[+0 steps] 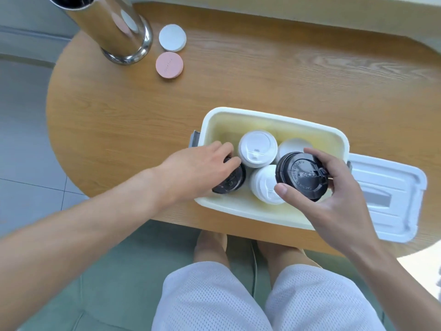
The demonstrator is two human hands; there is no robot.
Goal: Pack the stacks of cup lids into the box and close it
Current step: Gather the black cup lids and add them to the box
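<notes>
packing well along | box (274,118) on bench: three white stacks in | left hand (202,167) grips black stack (230,181) at box's left end | right hand (334,187) clasps black stack (299,175) above box | box lid (391,194) off, right; closing remains

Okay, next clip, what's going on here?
A person seated at a wooden table is packing stacks of cup lids into a cream box. The left hand rests on a black stack at the box's left end. The right hand holds another black stack over the right side. Three white stacks already stand inside. The box lid lies off to the right, so the box is still open.
</notes>
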